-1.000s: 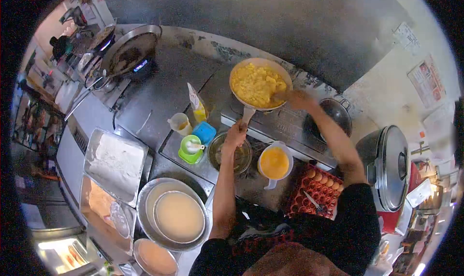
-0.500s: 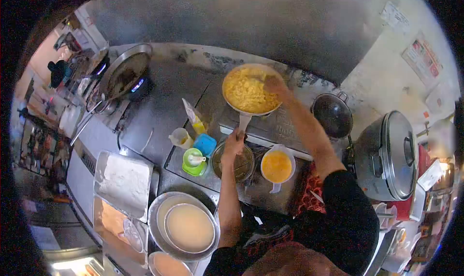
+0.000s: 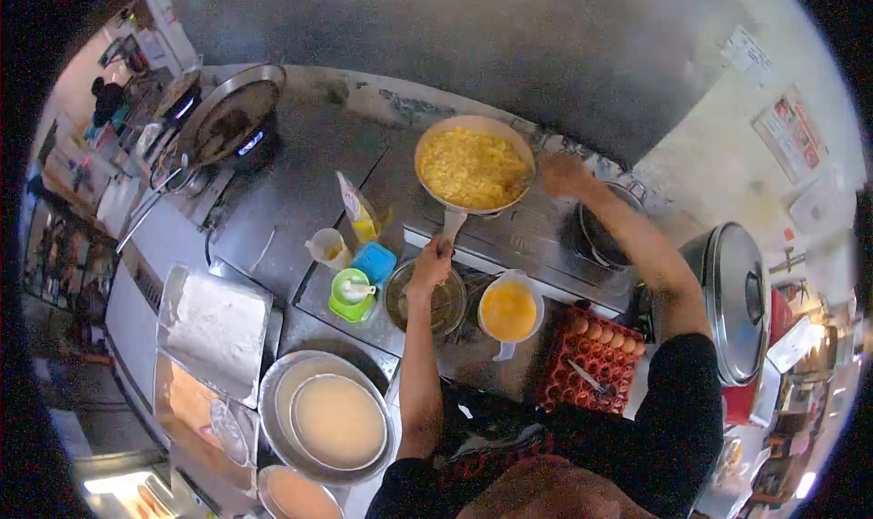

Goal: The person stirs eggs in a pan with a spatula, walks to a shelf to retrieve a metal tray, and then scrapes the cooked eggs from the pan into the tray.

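Observation:
A light-coloured frying pan [image 3: 466, 123] full of scrambled egg [image 3: 475, 166] sits over the stove. My left hand [image 3: 431, 266] is wrapped round the pan's handle. At the pan's right rim is my right hand [image 3: 565, 175], its fingers curled; whatever they hold is too blurred to name. Below the pan, a clear measuring jug [image 3: 536, 323] contains beaten egg. A round metal pan [image 3: 393, 314] lies partly behind my left wrist. To the left stand a green tub [image 3: 349, 307], a blue container [image 3: 375, 262] and a plastic jug [image 3: 325, 246].
A red egg tray [image 3: 564, 387] with several eggs and scissors-like metal tool lies at front right. A dark pot [image 3: 596, 237] and large lidded cooker [image 3: 737, 301] stand right. At left are a wok [image 3: 259, 84], a flour tray [image 3: 214, 314] and a bowl of pale liquid [image 3: 341, 423].
My right hand has moved from over the egg rightward to the pan's rim. The egg tray shows more fully now. My left hand keeps its hold on the handle; the view has shifted slightly.

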Demonstrator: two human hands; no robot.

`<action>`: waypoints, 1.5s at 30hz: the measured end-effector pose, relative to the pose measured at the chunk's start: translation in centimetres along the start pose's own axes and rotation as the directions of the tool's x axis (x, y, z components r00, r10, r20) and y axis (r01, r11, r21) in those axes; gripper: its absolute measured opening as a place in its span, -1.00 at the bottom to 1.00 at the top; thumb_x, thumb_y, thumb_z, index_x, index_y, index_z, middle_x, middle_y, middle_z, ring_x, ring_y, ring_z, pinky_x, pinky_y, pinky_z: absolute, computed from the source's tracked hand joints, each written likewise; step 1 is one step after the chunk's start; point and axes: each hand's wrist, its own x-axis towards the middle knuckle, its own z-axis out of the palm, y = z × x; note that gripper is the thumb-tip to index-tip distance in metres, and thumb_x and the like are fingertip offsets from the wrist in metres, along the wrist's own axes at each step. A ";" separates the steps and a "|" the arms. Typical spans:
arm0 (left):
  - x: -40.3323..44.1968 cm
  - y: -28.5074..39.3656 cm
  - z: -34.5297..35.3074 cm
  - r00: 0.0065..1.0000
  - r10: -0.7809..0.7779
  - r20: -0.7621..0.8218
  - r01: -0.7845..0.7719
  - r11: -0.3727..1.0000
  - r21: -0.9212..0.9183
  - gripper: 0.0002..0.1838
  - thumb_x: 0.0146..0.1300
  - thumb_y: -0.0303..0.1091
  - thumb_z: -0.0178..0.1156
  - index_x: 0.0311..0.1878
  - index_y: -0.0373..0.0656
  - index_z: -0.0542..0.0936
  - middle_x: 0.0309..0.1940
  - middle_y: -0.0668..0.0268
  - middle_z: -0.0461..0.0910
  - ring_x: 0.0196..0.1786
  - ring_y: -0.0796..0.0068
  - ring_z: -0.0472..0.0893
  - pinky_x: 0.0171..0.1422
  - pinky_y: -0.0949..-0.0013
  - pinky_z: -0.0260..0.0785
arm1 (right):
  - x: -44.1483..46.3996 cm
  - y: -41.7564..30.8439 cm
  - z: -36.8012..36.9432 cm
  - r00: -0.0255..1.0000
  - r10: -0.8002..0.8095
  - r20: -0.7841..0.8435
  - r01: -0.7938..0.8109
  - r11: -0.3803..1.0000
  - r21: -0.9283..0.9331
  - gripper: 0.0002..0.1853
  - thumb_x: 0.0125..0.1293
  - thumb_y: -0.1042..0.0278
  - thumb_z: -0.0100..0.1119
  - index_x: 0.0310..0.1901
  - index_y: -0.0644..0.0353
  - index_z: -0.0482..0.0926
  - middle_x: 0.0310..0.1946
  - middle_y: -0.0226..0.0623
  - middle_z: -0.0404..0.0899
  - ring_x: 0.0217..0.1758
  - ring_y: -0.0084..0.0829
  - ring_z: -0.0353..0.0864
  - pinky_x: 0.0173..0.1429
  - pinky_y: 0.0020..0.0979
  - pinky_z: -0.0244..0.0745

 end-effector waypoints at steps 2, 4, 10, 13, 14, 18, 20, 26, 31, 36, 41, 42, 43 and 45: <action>-0.8 1.2 -0.1 1.000 -0.006 -0.030 0.008 0.997 0.078 -0.50 0.33 -0.16 0.04 0.27 -0.16 0.31 -0.76 0.36 0.37 -0.77 0.52 0.37 -0.72 0.37 0.20 | -0.3 -1.8 3.0 0.985 0.015 -0.172 -0.033 0.994 -0.104 -0.75 0.11 0.18 0.10 -0.37 0.19 0.63 -0.49 -0.19 0.63 -0.43 -0.17 0.64 -0.39 -0.15 0.52; 0.2 0.0 -0.1 0.999 0.020 -0.028 -0.020 1.000 0.018 -0.58 0.32 -0.15 0.01 0.15 -0.17 0.41 -0.74 0.27 0.42 -0.76 0.43 0.43 -0.69 0.28 0.26 | 0.7 -2.0 6.1 0.980 0.107 -0.170 -0.124 0.988 -0.091 -0.79 0.09 0.27 0.12 -0.37 0.22 0.64 -0.43 -0.20 0.64 -0.38 -0.16 0.65 -0.39 -0.13 0.53; 0.4 -0.4 -0.5 0.994 0.093 -0.052 -0.085 0.987 0.136 -0.62 0.32 -0.13 -0.02 0.10 -0.13 0.45 -0.66 0.16 0.51 -0.73 0.35 0.47 -0.65 0.23 0.30 | 5.8 0.7 9.0 0.969 0.248 -0.008 -0.246 0.959 -0.142 -0.80 0.13 0.29 0.12 -0.33 0.19 0.65 -0.39 -0.22 0.66 -0.33 -0.22 0.67 -0.35 -0.19 0.58; 0.2 0.0 -0.6 1.000 -0.005 0.000 0.005 0.998 0.058 -0.61 0.32 -0.14 -0.01 0.13 -0.10 0.42 -0.66 0.17 0.51 -0.73 0.41 0.46 -0.67 0.27 0.30 | 10.1 1.1 8.4 0.983 0.185 0.002 -0.180 0.959 -0.219 -0.79 0.15 0.24 0.11 -0.27 0.12 0.64 -0.43 -0.28 0.65 -0.36 -0.25 0.67 -0.37 -0.21 0.58; 0.5 -0.5 -0.6 0.999 0.028 -0.016 -0.027 0.999 0.043 -0.61 0.32 -0.14 -0.01 0.14 -0.09 0.42 -0.67 0.18 0.49 -0.73 0.43 0.46 -0.67 0.29 0.29 | 11.2 1.0 7.5 0.983 0.173 0.055 -0.156 0.958 -0.239 -0.78 0.16 0.23 0.10 -0.23 0.09 0.64 -0.44 -0.31 0.65 -0.36 -0.27 0.67 -0.37 -0.22 0.58; 0.9 -1.5 -0.3 0.999 0.050 0.006 -0.050 0.998 0.046 -0.59 0.31 -0.15 0.00 0.18 -0.05 0.39 -0.68 0.19 0.47 -0.73 0.45 0.44 -0.69 0.32 0.28 | 11.9 1.7 9.5 0.929 -0.321 -0.186 0.286 0.939 -0.194 -0.69 0.15 0.25 0.08 -0.04 0.00 0.56 -0.47 -0.34 0.62 -0.35 -0.31 0.65 -0.35 -0.24 0.56; 1.1 -1.1 -0.4 1.000 0.023 0.017 -0.024 0.997 0.071 -0.56 0.31 -0.15 0.01 0.21 -0.06 0.37 -0.68 0.19 0.47 -0.74 0.44 0.43 -0.69 0.32 0.29 | 9.9 -2.0 2.4 0.918 -0.355 -0.178 0.325 0.929 -0.177 -0.65 0.13 0.26 0.09 0.00 -0.05 0.53 -0.49 -0.32 0.60 -0.34 -0.31 0.64 -0.32 -0.25 0.55; 1.4 -1.8 0.1 0.999 -0.002 -0.052 0.006 0.996 0.093 -0.49 0.31 -0.13 0.04 0.27 -0.11 0.31 -0.67 0.20 0.49 -0.74 0.39 0.46 -0.68 0.30 0.33 | 6.2 -2.8 -2.5 0.883 -0.421 -0.207 0.401 0.907 -0.130 -0.72 0.04 0.36 0.11 -0.16 0.00 0.61 -0.51 -0.21 0.58 -0.36 -0.21 0.62 -0.22 -0.18 0.53; 1.3 -1.6 -0.2 0.999 0.036 0.007 -0.036 0.998 0.051 -0.56 0.32 -0.15 0.04 0.18 -0.18 0.36 -0.71 0.28 0.45 -0.76 0.48 0.41 -0.70 0.33 0.28 | 5.0 -6.0 5.4 0.947 -0.252 -0.198 0.268 0.961 0.059 -0.76 -0.02 0.41 0.09 -0.26 0.18 0.63 -0.51 -0.11 0.60 -0.34 -0.11 0.62 -0.13 -0.08 0.50; -0.3 0.7 -0.1 0.999 0.014 -0.035 -0.012 0.998 0.066 -0.63 0.32 -0.16 0.03 0.07 -0.21 0.41 -0.74 0.27 0.42 -0.77 0.43 0.42 -0.70 0.30 0.28 | 8.3 -2.5 1.8 0.990 -0.120 -0.079 0.123 0.992 0.033 -0.80 -0.05 0.32 0.15 -0.45 0.27 0.63 -0.49 -0.02 0.60 -0.32 -0.07 0.63 -0.12 -0.09 0.52; 0.6 -1.4 0.1 0.995 0.079 -0.068 -0.073 0.994 0.082 -0.58 0.33 -0.10 -0.02 0.09 -0.20 0.41 -0.69 0.18 0.49 -0.72 0.34 0.49 -0.67 0.27 0.31 | 8.5 2.2 -10.4 0.905 0.045 0.423 -0.038 0.999 -0.025 -0.70 -0.02 0.19 0.15 -0.39 0.28 0.64 -0.43 0.01 0.62 -0.31 -0.06 0.65 -0.26 -0.13 0.53; 0.7 -1.2 0.1 0.994 0.079 -0.076 -0.071 0.992 0.104 -0.58 0.33 -0.09 -0.03 0.09 -0.20 0.40 -0.67 0.17 0.51 -0.71 0.34 0.51 -0.66 0.27 0.32 | 8.2 3.1 -9.4 0.905 -0.003 0.426 0.059 0.991 -0.120 -0.70 0.00 0.18 0.14 -0.40 0.28 0.64 -0.44 -0.01 0.62 -0.34 -0.09 0.64 -0.29 -0.13 0.52; 0.3 -0.9 0.1 0.991 0.107 -0.085 -0.095 0.987 0.126 -0.58 0.33 -0.09 -0.04 0.09 -0.21 0.40 -0.66 0.15 0.52 -0.71 0.33 0.51 -0.65 0.26 0.33 | 8.0 4.2 -7.6 0.899 -0.051 0.434 0.156 0.965 -0.211 -0.70 0.01 0.17 0.14 -0.40 0.28 0.64 -0.46 -0.02 0.62 -0.38 -0.12 0.64 -0.31 -0.13 0.51; -0.5 0.3 -0.2 0.981 0.163 -0.101 -0.144 0.974 0.178 -0.58 0.33 -0.11 -0.05 0.09 -0.23 0.39 -0.65 0.12 0.53 -0.71 0.32 0.52 -0.63 0.25 0.36 | 7.5 5.1 -5.2 0.882 -0.133 0.451 0.228 0.960 -0.163 -0.71 0.02 0.18 0.13 -0.42 0.27 0.63 -0.50 -0.05 0.61 -0.44 -0.17 0.60 -0.35 -0.14 0.49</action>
